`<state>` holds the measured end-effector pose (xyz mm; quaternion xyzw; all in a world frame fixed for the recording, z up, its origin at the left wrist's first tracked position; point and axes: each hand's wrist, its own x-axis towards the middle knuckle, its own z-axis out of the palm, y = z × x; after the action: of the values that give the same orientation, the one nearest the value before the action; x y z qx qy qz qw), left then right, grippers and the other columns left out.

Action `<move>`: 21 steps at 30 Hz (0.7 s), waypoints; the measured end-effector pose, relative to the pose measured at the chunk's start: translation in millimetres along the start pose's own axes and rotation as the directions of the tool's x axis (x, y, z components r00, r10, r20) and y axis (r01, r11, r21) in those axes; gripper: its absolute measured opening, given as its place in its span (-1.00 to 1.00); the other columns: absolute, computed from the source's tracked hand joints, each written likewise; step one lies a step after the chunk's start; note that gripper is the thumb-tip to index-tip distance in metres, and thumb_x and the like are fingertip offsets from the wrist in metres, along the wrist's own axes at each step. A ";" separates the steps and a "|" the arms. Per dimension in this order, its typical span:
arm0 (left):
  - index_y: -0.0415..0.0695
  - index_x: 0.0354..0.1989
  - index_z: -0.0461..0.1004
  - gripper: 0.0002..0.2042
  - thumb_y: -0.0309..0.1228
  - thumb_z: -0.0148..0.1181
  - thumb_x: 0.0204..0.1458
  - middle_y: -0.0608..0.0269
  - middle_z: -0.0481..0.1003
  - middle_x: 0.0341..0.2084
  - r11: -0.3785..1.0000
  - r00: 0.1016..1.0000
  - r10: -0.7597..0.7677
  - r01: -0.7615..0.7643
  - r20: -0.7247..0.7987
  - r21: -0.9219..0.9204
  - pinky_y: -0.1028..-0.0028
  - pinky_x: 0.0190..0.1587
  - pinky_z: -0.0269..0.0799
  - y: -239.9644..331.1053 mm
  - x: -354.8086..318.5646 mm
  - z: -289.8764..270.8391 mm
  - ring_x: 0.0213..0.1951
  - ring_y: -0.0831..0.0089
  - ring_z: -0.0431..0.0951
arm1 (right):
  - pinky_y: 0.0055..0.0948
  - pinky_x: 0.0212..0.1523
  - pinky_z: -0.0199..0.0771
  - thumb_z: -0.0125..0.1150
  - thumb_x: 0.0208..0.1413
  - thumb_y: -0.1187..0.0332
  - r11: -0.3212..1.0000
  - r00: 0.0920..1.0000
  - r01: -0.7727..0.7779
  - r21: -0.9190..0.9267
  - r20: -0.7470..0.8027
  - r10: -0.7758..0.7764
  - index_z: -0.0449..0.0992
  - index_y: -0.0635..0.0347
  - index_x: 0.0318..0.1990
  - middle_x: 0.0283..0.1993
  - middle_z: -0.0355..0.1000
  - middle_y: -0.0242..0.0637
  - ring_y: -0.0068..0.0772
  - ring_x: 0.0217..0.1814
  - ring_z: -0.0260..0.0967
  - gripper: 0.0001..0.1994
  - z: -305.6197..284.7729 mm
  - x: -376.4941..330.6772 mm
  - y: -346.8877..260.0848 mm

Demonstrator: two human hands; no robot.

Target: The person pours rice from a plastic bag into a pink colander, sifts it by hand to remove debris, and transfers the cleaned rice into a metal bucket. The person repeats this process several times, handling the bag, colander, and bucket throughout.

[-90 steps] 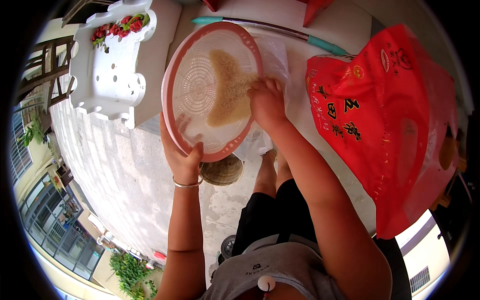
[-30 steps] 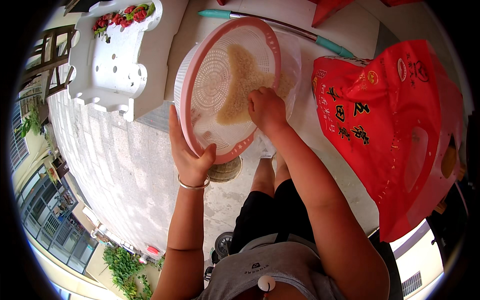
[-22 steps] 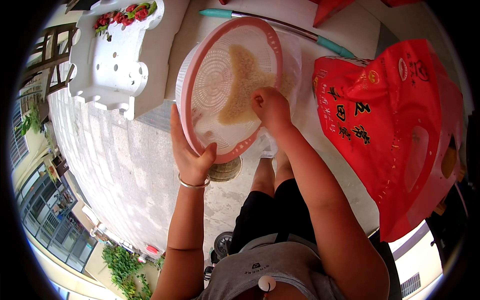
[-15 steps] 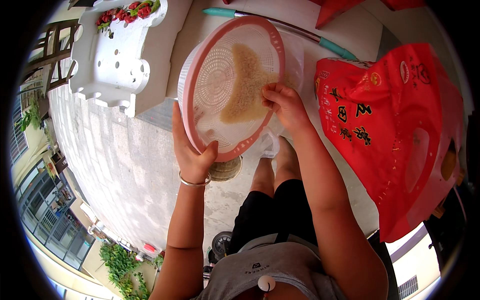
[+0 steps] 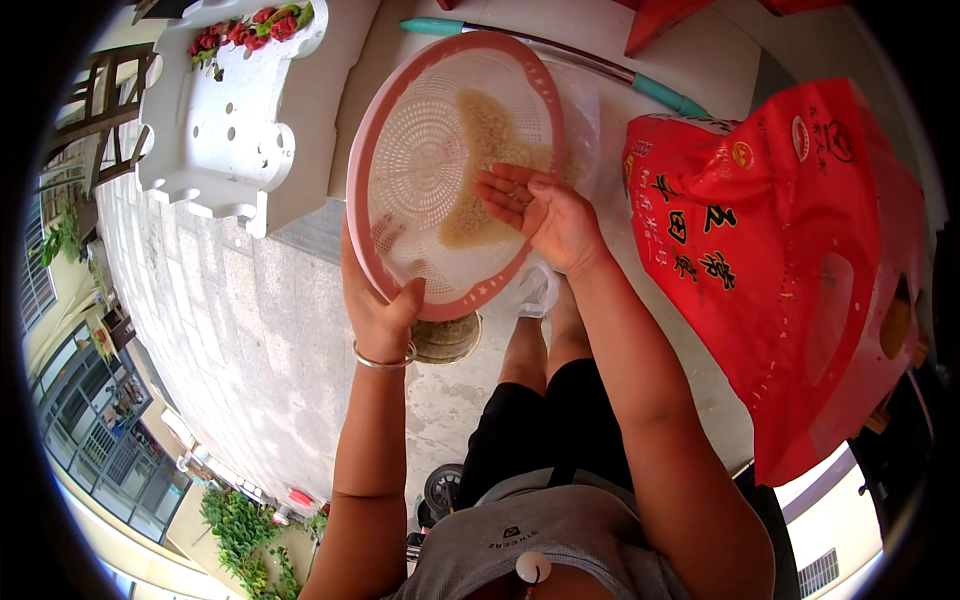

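Well to the left of the colander (image 5: 415, 150), a white foam box (image 5: 215, 160) holds a short row of red and green pieces (image 5: 255, 30) along its far side. At the colander's lower left rim is the person's left hand (image 5: 378, 312), a bangle (image 5: 384, 358) on its wrist; it is closed partway around that rim, thumb lying over the edge and fingers spread behind the wall, where they show dimly through the mesh. So the colander, white with a pink rim, sits between the two hands, gripped by the left and tilted towards the person. Just below its near rim, a round container (image 5: 447, 340) shows in part. Across the colander's right half spreads a patch of pale rice (image 5: 500, 125). Over that patch's right part is the right hand (image 5: 540, 215), loosely open, palm turned up and fingers slightly bent; whether it touches or holds any grains cannot be told. Clear plastic (image 5: 584, 105) shows behind the colander's right rim. Beyond its far rim, a teal-ended rod (image 5: 590, 61) lies on the tabletop (image 5: 690, 70). Right of the colander, well apart, stands a large red bag (image 5: 770, 270).
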<state>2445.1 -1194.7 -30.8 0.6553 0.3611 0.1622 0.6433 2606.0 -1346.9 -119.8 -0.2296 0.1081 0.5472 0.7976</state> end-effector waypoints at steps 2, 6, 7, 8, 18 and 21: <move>-0.32 0.29 0.06 -0.05 -0.16 0.36 -0.32 0.05 0.30 0.09 1.000 1.000 0.000 0.000 -0.004 -0.025 0.25 0.19 0.23 -0.3 0.5 0.3 0.14 0.24 0.32 | -0.19 0.32 0.20 -0.17 0.17 0.36 1.000 1.000 -0.006 0.011 0.008 0.005 0.22 0.50 0.21 0.25 0.23 0.18 -0.01 0.30 0.23 -0.51 -0.2 -0.8 0.5; -0.31 0.27 0.08 -0.07 -0.18 0.37 -0.32 0.06 0.29 0.10 0.997 1.000 -0.024 0.023 -0.015 -0.075 0.25 0.19 0.23 -0.5 0.0 2.3 0.13 0.24 0.32 | -0.18 0.33 0.18 -0.17 0.19 0.33 1.000 0.999 -0.016 0.019 0.043 0.015 0.19 0.48 0.23 0.27 0.22 0.15 -0.03 0.31 0.21 -0.50 -1.6 -1.8 1.3; -0.31 0.27 0.08 -0.08 -0.19 0.38 -0.32 0.06 0.29 0.10 0.996 0.999 -0.032 0.031 -0.016 -0.089 0.25 0.19 0.23 -1.6 -0.1 1.6 0.13 0.24 0.32 | -0.18 0.34 0.17 -0.17 0.20 0.32 1.000 0.998 -0.018 0.018 0.055 0.017 0.18 0.48 0.24 0.27 0.21 0.14 -0.04 0.32 0.21 -0.50 -1.4 -2.1 1.4; -0.31 0.27 0.08 -0.08 -0.20 0.38 -0.33 0.06 0.29 0.10 0.994 0.999 -0.040 0.038 -0.016 -0.103 0.25 0.19 0.22 -2.5 -0.3 1.5 0.14 0.23 0.32 | -0.17 0.34 0.16 -0.17 0.23 0.28 0.999 0.998 -0.020 0.035 0.053 0.018 0.18 0.47 0.24 0.27 0.21 0.14 -0.04 0.32 0.21 -0.49 -0.9 -2.7 1.4; -0.30 0.25 0.09 -0.11 -0.28 0.37 -0.33 0.03 0.30 0.11 0.978 0.994 -0.103 0.096 -0.027 -0.185 0.24 0.22 0.20 -3.7 -1.8 1.1 0.16 0.21 0.31 | -0.16 0.35 0.12 -0.20 0.33 0.03 0.993 1.000 -0.017 0.118 0.026 0.014 0.18 0.36 0.27 0.30 0.21 0.02 -0.05 0.34 0.19 -0.43 -4.0 -5.9 7.5; -0.31 0.25 0.09 -0.12 -0.29 0.37 -0.33 0.03 0.30 0.10 0.978 0.994 -0.102 0.095 -0.032 -0.184 0.24 0.23 0.19 -2.9 -2.2 1.1 0.16 0.20 0.31 | -0.15 0.37 0.08 -0.22 0.33 0.00 0.995 0.999 -0.032 0.099 0.023 0.030 0.16 0.33 0.29 0.31 0.20 0.02 -0.05 0.36 0.16 -0.41 -1.9 -6.2 6.1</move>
<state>2443.6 -1197.2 -33.2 0.5716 0.3899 0.1759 0.7002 2598.2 -1351.2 -120.4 -0.1819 0.1302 0.5559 0.8006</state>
